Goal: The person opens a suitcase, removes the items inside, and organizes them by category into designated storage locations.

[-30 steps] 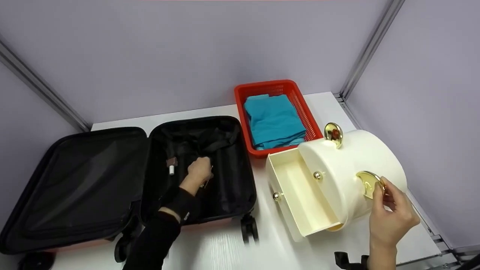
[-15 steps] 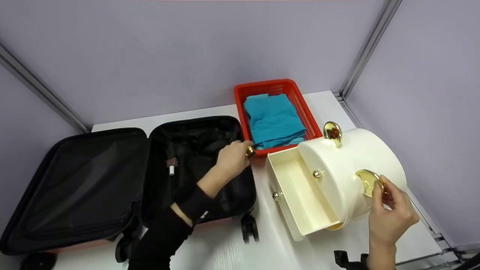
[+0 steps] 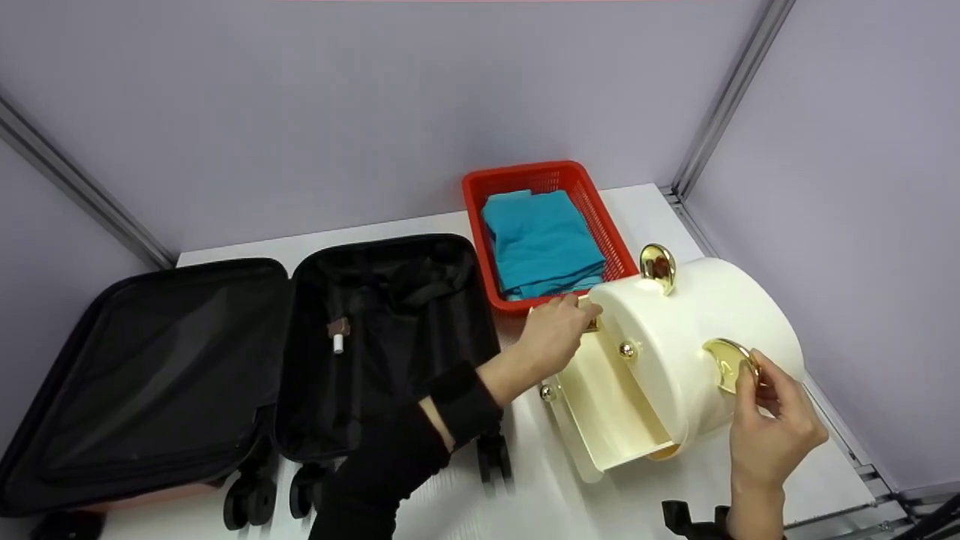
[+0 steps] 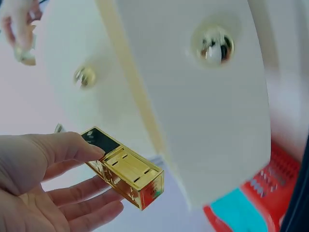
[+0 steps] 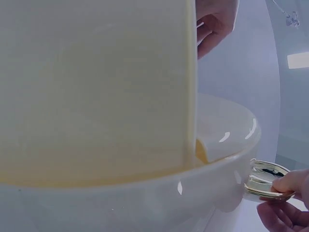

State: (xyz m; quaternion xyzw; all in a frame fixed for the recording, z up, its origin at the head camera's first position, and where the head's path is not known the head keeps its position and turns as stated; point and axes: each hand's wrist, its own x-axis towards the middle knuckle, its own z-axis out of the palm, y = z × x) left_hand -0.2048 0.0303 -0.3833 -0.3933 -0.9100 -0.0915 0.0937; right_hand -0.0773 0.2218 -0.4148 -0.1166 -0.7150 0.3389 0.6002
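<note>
My left hand (image 3: 555, 335) pinches a square gold lipstick tube (image 4: 131, 170) with a black section between thumb and fingers. It is over the back end of the pulled-out drawer (image 3: 613, 409) of a cream, rounded cosmetics box (image 3: 720, 307). The hand covers most of the tube in the head view. At the box's right side, my right hand (image 3: 776, 427) pinches a gold, ear-shaped piece (image 3: 729, 361) that sticks out of its curved wall. A second gold ear (image 3: 658, 266) stands toward the back. One gold knob (image 3: 547, 392) sits on the drawer front.
An open black-lined suitcase (image 3: 465, 352) lies on the left, its other half (image 3: 165, 375) beside it. Inside is a small brown bottle with a white cap (image 3: 338, 343). A red basket (image 3: 616, 238) holds folded blue cloth (image 3: 541, 240) behind the drawer.
My left hand has lifted the lipstick tube out of the suitcase and carried it right to the open drawer. My right hand keeps its pinch on the gold ear.
</note>
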